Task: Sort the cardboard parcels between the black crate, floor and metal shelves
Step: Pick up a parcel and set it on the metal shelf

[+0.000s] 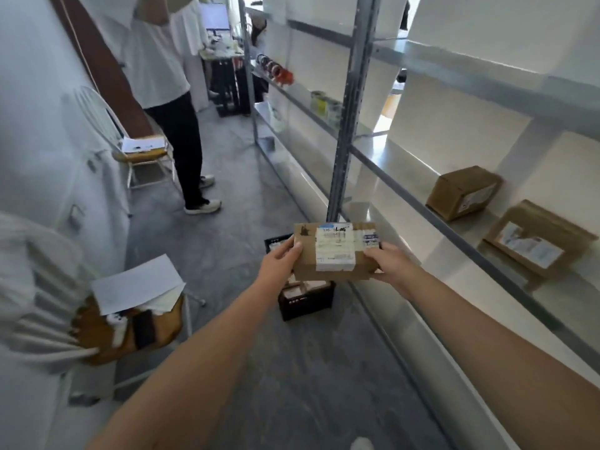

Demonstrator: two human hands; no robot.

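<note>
Gripping a flat brown cardboard parcel [334, 251] by its short ends, left hand [281, 264] curled round the left end with thumb on top, right hand [389, 263] clasping the right end. Held in the air over the black crate [305, 303] on the floor [292, 368], beside the front edge of the metal shelves [350, 108]; plain brown card, white printed label with a blue strip at its upper edge, pale tape alongside. Farther right on a shelf board, a boxy parcel [462, 193] and a flatter parcel [535, 243], both brown with white labels.
</note>
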